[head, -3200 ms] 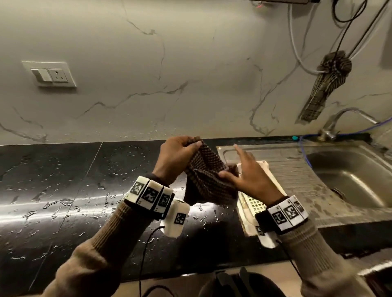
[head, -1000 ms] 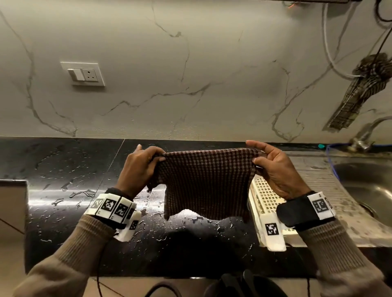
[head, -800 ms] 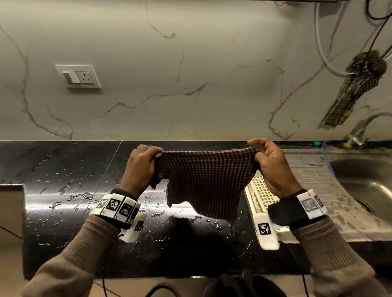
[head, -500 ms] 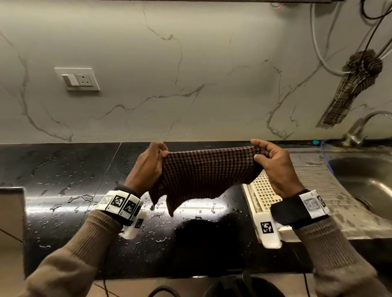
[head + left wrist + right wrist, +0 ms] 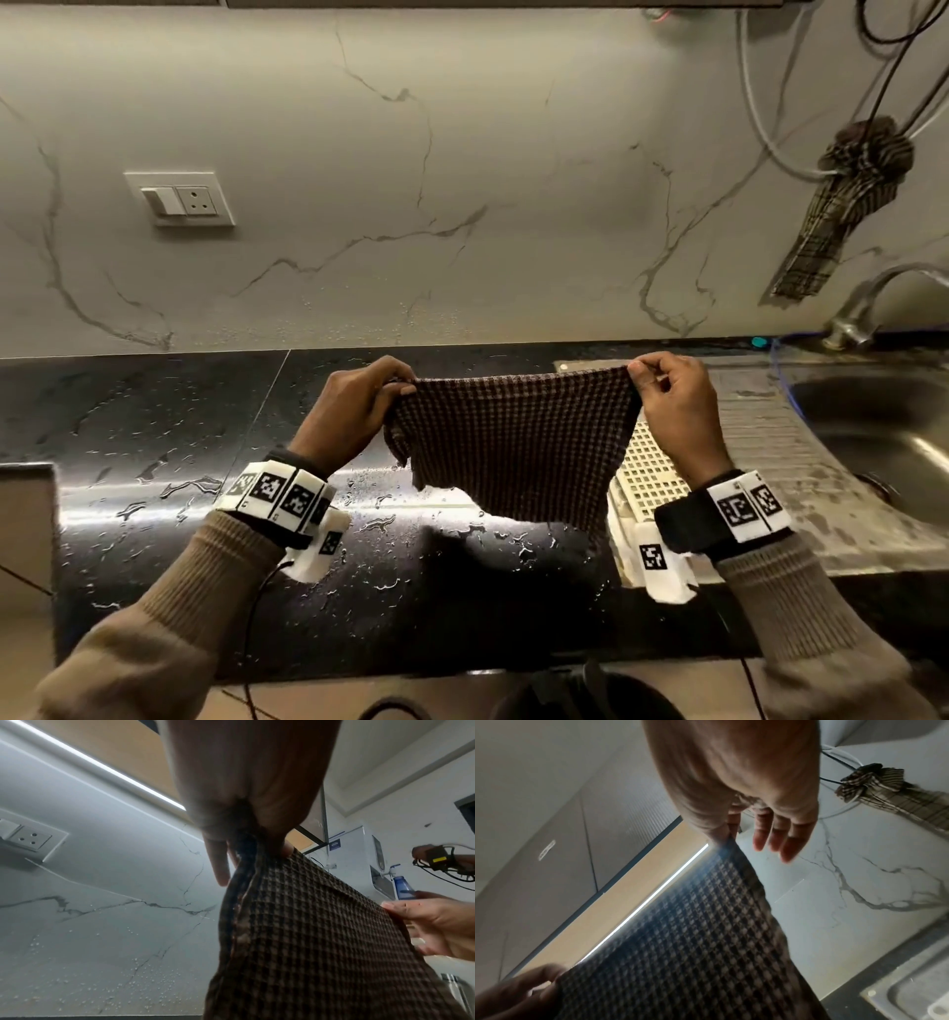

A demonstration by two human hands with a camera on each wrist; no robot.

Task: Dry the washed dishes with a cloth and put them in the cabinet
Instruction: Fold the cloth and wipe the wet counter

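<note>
Brown checked woven cloth (image 5: pixel 513 442) hangs stretched between both hands. Left hand (image 5: pixel 349 411) pinches one top corner; right hand (image 5: pixel 672 406) pinches the other.

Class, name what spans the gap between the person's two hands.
A brown checked cloth, stretched between left hand and right hand; clearest in the head view.

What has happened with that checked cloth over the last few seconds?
The cloth was bunched between the hands; now it is pulled open, left hand and right hand each pinching a top corner, apart. The hands still hold it above the wet counter; the white rack stays put.
</note>
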